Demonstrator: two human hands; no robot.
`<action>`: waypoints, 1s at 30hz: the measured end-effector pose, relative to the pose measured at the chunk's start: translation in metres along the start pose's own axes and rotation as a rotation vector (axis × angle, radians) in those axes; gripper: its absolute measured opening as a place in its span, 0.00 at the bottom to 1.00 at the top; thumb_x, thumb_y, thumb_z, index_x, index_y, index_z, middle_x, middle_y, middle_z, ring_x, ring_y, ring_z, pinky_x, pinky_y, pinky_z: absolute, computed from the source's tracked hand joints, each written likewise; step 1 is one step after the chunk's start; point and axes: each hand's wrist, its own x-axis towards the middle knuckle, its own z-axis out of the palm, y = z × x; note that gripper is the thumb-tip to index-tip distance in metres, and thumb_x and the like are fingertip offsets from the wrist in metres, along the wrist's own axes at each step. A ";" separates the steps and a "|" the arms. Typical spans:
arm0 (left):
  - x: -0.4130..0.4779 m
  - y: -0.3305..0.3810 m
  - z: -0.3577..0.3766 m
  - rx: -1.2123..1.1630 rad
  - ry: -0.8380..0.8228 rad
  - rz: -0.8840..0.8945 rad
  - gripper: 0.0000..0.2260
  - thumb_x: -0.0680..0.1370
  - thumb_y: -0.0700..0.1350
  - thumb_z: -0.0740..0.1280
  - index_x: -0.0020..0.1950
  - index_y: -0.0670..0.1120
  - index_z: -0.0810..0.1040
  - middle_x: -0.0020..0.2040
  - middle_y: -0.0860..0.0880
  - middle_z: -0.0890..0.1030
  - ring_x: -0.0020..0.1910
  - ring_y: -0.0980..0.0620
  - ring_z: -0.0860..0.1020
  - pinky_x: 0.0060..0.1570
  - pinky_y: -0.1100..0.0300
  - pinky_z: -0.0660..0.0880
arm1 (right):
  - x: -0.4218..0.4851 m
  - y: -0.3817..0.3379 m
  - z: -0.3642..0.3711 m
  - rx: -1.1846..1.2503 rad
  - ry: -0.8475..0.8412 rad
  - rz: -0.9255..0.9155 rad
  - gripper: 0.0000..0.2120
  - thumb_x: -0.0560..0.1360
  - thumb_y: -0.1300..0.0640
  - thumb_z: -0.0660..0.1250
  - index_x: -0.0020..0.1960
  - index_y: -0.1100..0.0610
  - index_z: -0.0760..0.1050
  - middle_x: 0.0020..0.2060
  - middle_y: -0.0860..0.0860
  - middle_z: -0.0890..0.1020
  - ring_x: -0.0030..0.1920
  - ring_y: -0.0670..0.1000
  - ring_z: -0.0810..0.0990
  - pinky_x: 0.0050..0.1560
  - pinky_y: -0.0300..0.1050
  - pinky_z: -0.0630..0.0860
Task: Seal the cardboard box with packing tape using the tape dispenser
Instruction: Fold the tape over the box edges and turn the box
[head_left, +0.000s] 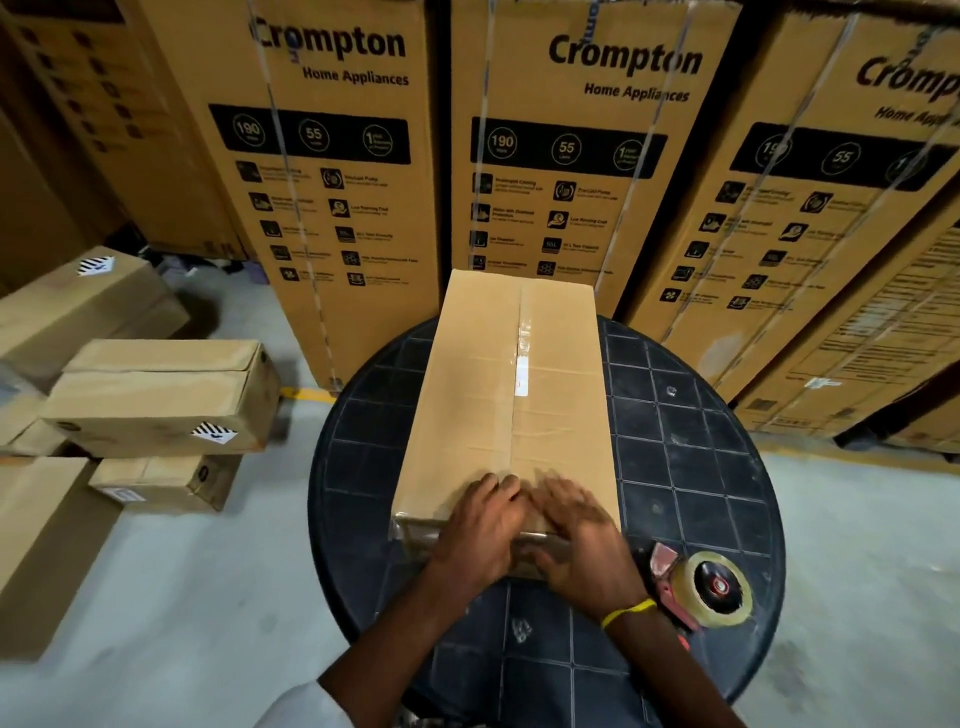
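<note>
A long brown cardboard box (511, 384) lies lengthwise on a round black table (691, 467). Clear tape runs along its centre seam and over the near end. My left hand (480, 530) and my right hand (582, 540) lie flat side by side on the box's near edge, fingers spread, pressing on the taped end. Neither hand holds anything. A red tape dispenser (696, 584) with a roll of clear tape rests on the table just right of my right wrist, untouched.
Tall printed appliance cartons (576, 145) stand close behind the table. Several smaller brown boxes (161, 395) are stacked on the grey floor to the left. Bare floor (171, 597) shows at the front left.
</note>
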 end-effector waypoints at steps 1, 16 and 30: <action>-0.002 -0.003 -0.010 -0.105 -0.010 -0.043 0.18 0.71 0.46 0.74 0.60 0.50 0.78 0.62 0.49 0.77 0.62 0.46 0.74 0.66 0.54 0.71 | 0.008 -0.007 0.005 0.117 -0.036 0.000 0.36 0.73 0.50 0.73 0.78 0.50 0.64 0.78 0.51 0.67 0.80 0.53 0.62 0.82 0.47 0.53; -0.079 -0.115 0.001 -1.724 0.408 -1.179 0.24 0.81 0.55 0.66 0.36 0.37 0.80 0.36 0.39 0.82 0.37 0.43 0.81 0.39 0.51 0.81 | 0.004 -0.008 0.034 0.091 0.073 0.039 0.30 0.72 0.55 0.75 0.73 0.51 0.72 0.73 0.48 0.73 0.76 0.51 0.68 0.78 0.57 0.62; -0.074 -0.078 -0.004 -1.464 0.214 -0.853 0.25 0.76 0.59 0.70 0.41 0.36 0.87 0.39 0.41 0.88 0.41 0.42 0.87 0.44 0.50 0.84 | 0.005 -0.008 0.037 0.103 0.078 0.065 0.30 0.73 0.55 0.74 0.73 0.50 0.72 0.74 0.46 0.73 0.77 0.49 0.67 0.79 0.56 0.61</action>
